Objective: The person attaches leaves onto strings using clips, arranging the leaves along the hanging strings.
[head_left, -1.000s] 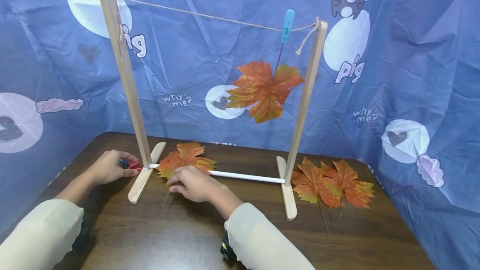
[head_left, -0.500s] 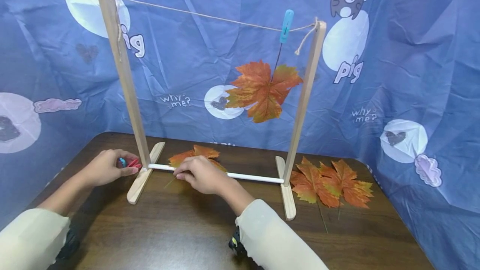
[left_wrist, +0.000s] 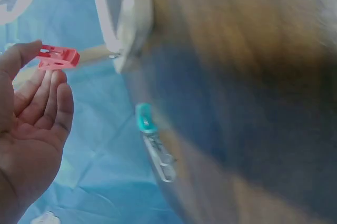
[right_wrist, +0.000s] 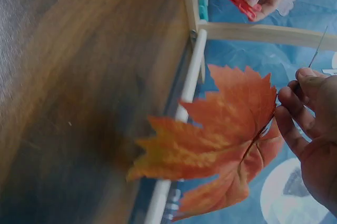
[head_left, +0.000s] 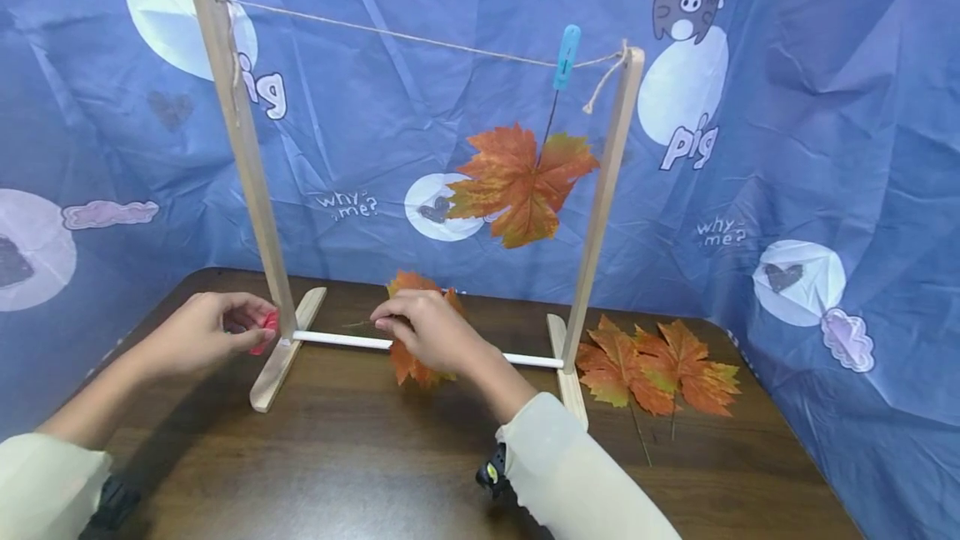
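Note:
My left hand [head_left: 202, 327], beside the left post, pinches a red clothespin [left_wrist: 59, 58] between thumb and fingertips. With thumb and fingers my right hand [head_left: 435, 327] holds the thin stem [right_wrist: 317, 52] of an orange maple leaf [right_wrist: 226, 129]. That leaf is raised off the table near the white rod, partly hidden by the hand in the head view. Another maple leaf [head_left: 525, 182] hangs by its stem from a blue clothespin [head_left: 567, 57] clipped on the string [head_left: 390, 33].
A wooden stand has a left post [head_left: 243, 157], a right post [head_left: 606, 198] and a white rod [head_left: 341, 340] low between them. Two maple leaves [head_left: 686, 365] lie at the right. A teal clothespin [left_wrist: 146, 117] and a pale one [left_wrist: 160, 158] lie near the table edge.
My right hand has lifted the leaf off the table by its stem and moved right, turning the leaf. My left hand has picked up the red clothespin and drawn back slightly left.

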`<action>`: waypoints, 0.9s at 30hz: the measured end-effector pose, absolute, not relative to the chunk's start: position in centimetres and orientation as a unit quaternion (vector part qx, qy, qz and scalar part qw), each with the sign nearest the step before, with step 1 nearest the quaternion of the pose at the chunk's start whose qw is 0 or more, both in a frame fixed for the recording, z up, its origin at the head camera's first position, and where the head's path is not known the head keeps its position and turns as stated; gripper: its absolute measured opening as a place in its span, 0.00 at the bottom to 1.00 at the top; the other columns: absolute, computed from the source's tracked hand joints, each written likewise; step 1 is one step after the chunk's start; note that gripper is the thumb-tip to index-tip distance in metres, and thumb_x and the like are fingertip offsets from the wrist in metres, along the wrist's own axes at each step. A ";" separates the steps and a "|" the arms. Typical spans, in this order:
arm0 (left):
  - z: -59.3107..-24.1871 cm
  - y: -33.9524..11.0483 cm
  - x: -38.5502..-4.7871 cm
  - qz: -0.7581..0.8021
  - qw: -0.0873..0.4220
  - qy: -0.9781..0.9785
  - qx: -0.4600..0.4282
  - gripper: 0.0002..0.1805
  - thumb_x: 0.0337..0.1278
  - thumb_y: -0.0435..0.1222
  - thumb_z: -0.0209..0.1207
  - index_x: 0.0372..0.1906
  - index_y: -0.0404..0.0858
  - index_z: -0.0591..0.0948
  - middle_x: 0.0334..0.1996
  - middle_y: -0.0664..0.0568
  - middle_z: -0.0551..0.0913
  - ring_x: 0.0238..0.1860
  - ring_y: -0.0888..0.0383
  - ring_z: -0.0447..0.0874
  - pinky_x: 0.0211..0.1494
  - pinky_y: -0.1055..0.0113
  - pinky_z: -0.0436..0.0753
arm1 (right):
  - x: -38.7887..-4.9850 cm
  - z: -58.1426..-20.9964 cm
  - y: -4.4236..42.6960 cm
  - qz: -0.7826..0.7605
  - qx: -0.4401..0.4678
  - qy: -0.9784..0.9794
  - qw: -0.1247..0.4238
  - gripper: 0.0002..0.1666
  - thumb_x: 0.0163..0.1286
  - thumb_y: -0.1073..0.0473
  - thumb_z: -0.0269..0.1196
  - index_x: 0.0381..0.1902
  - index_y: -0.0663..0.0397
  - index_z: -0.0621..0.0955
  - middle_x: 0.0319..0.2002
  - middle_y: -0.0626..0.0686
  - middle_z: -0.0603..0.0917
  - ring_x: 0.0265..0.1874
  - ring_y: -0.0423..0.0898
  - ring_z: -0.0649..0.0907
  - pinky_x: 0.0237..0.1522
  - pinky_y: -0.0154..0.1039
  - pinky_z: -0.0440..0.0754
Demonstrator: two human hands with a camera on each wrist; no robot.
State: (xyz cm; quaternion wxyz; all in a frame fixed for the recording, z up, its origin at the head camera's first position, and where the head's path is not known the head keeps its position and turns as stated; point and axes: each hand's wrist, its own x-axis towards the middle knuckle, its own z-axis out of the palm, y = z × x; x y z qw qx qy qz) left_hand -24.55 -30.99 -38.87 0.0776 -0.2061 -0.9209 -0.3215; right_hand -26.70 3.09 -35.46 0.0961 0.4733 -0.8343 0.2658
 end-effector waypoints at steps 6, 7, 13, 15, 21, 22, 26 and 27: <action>-37.1 -29.9 -24.3 -0.315 0.097 -0.913 -0.240 0.10 0.61 0.34 0.70 0.45 0.36 0.85 0.31 0.61 0.86 0.34 0.68 0.84 0.36 0.71 0.82 | -26.9 -34.4 4.3 0.277 0.462 -0.833 0.129 0.09 0.77 0.62 0.62 0.46 0.56 0.88 0.38 0.48 0.88 0.34 0.39 0.81 0.40 0.31 0.77; -36.9 -29.6 -24.3 -0.317 0.102 -0.910 -0.248 0.10 0.61 0.33 0.71 0.45 0.37 0.86 0.31 0.61 0.86 0.34 0.68 0.84 0.37 0.71 0.82 | -27.0 -34.2 4.4 0.278 0.460 -0.832 0.136 0.08 0.76 0.63 0.62 0.46 0.56 0.88 0.38 0.49 0.88 0.35 0.39 0.82 0.41 0.32 0.78; -35.3 -27.6 -24.2 -0.333 0.108 -0.897 -0.270 0.12 0.61 0.35 0.71 0.48 0.38 0.85 0.32 0.61 0.87 0.35 0.65 0.85 0.38 0.71 0.83 | -27.0 -33.0 5.4 0.303 0.428 -0.838 0.153 0.08 0.76 0.62 0.63 0.46 0.57 0.88 0.41 0.50 0.89 0.36 0.39 0.84 0.40 0.31 0.80; -34.6 -26.8 -24.2 -0.337 0.106 -0.895 -0.272 0.12 0.62 0.35 0.70 0.49 0.38 0.85 0.33 0.60 0.87 0.36 0.65 0.85 0.39 0.70 0.83 | -27.0 -32.6 5.7 0.310 0.419 -0.838 0.160 0.08 0.76 0.62 0.63 0.45 0.57 0.88 0.40 0.50 0.89 0.33 0.38 0.83 0.38 0.30 0.79; -32.3 -24.7 -24.6 -0.338 0.133 -0.880 -0.306 0.12 0.63 0.33 0.69 0.49 0.36 0.85 0.33 0.59 0.86 0.36 0.64 0.85 0.41 0.71 0.83 | -27.2 -31.0 6.6 0.328 0.409 -0.832 0.183 0.08 0.74 0.63 0.65 0.45 0.59 0.88 0.36 0.50 0.90 0.29 0.37 0.83 0.34 0.29 0.80; -31.8 -24.4 -24.7 -0.335 0.140 -0.878 -0.312 0.12 0.63 0.33 0.69 0.49 0.36 0.85 0.33 0.59 0.86 0.36 0.64 0.85 0.42 0.71 0.83 | -27.2 -30.7 6.7 0.329 0.408 -0.831 0.186 0.08 0.74 0.63 0.65 0.46 0.59 0.88 0.36 0.50 0.90 0.29 0.37 0.83 0.33 0.30 0.81; -30.0 -23.5 -25.2 -0.334 0.166 -0.871 -0.319 0.11 0.63 0.33 0.69 0.49 0.38 0.85 0.33 0.60 0.86 0.36 0.64 0.84 0.45 0.72 0.83 | -27.2 -29.4 7.1 0.327 0.411 -0.824 0.212 0.10 0.76 0.62 0.63 0.48 0.61 0.87 0.34 0.50 0.90 0.26 0.37 0.83 0.31 0.31 0.80; -29.6 -23.2 -25.4 -0.334 0.172 -0.870 -0.321 0.11 0.63 0.33 0.69 0.49 0.37 0.85 0.32 0.59 0.86 0.36 0.64 0.84 0.45 0.72 0.83 | -27.2 -29.1 7.2 0.327 0.413 -0.820 0.223 0.11 0.76 0.62 0.63 0.48 0.62 0.87 0.33 0.51 0.90 0.25 0.38 0.82 0.30 0.31 0.80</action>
